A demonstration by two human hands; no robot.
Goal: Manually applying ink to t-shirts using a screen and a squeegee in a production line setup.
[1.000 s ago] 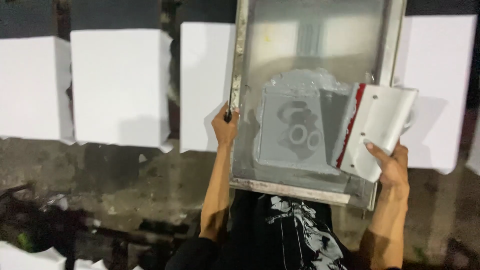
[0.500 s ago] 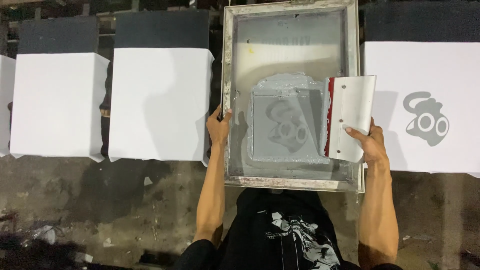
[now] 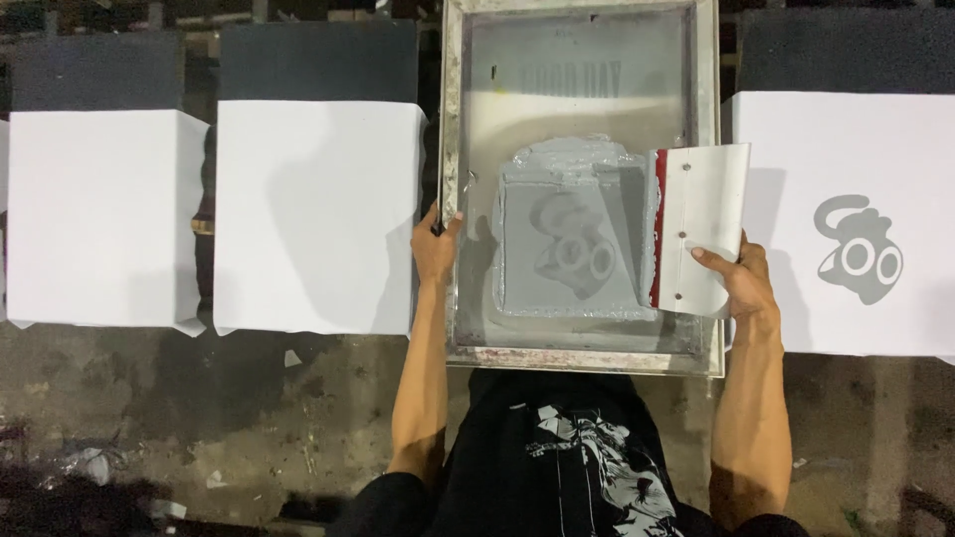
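- Left hand [image 3: 435,249] grips the left rail of the screen frame [image 3: 453,119], fingers wrapped round the edge, thumb on top of the rail. Same hold as half a second back.
- Right hand [image 3: 741,283] holds the squeegee [image 3: 701,224] at the right side of the frame; fingers closed over its pale handle, index finger lying across the face.
- Squeegee red blade edge faces left, touching the mesh just right of the grey ink patch [image 3: 572,239]. Position on the screen about as before.
- Frame lies flat over a pallet, near edge close to the person's body. One second ago it was tilted and skewed to the right; now squared up and centred in view.
- Printed white sheet [image 3: 846,288] to the right carries a grey cartoon figure [image 3: 860,249]; more of it shows than half a second back.
- Two blank white sheets left of the frame: near one [image 3: 313,214], far one [image 3: 95,219]. Both sit lower in view than before.
- Dirty concrete floor [image 3: 199,428] below.
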